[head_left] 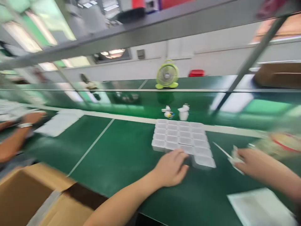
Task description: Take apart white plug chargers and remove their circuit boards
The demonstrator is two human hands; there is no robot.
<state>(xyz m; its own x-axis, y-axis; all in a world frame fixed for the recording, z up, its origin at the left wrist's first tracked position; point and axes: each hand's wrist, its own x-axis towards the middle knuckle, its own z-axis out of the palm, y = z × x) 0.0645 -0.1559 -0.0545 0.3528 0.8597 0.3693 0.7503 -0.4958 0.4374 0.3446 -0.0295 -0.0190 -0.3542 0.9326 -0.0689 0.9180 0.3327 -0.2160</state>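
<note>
A block of small white lidded boxes (181, 133), set edge to edge in rows, lies on the green table. My left hand (172, 169) reaches to its near edge, fingertips at the front boxes and the thumb held apart; I see nothing between them. To the right of the block, my right hand (250, 160) is closed on a small white piece (234, 156), blurred by motion. A thin white strip (222, 150) sticks out from there toward the boxes. Behind the block stand two small white fittings (167, 112), one with coloured bits at its base.
An open cardboard box (25, 188) is at the near left, and a white sheet or bag (261, 207) at the near right. A clear bag (279, 144) lies beyond my right hand. Another person's hand (33, 117) is at the far left. A green fan (167, 75) stands behind.
</note>
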